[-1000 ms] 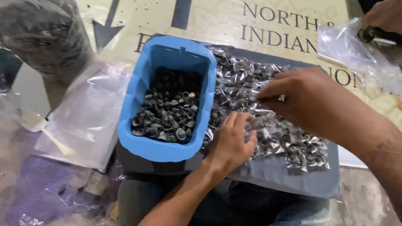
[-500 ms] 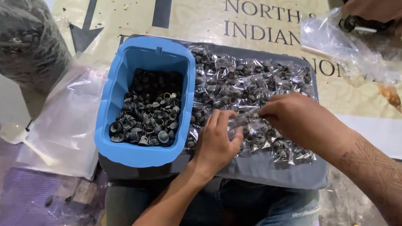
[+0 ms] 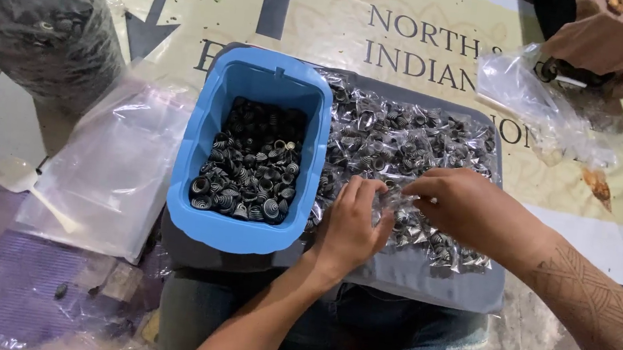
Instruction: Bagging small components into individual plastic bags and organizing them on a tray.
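A blue plastic tub (image 3: 209, 126) full of small black spiral pieces (image 3: 251, 165) rests on a grey board (image 3: 424, 276) across my lap. To its right the board is covered with several small clear packets (image 3: 408, 135) of the same pieces. My left hand (image 3: 348, 225) lies on the packets near the tub, fingers bent. My right hand (image 3: 462, 210) meets it from the right, and both hands pinch one small clear packet (image 3: 390, 199) between their fingertips.
A large clear bag (image 3: 42, 23) stuffed with dark pieces stands at the far left. Empty clear bags (image 3: 108, 169) lie left of the tub. Another person's hand with a brown box and a clear bag (image 3: 544, 91) is at the top right. A printed mat (image 3: 434, 33) lies underneath.
The view has shifted. My two hands have come closer together over the packets, fingertips now meeting on one packet.
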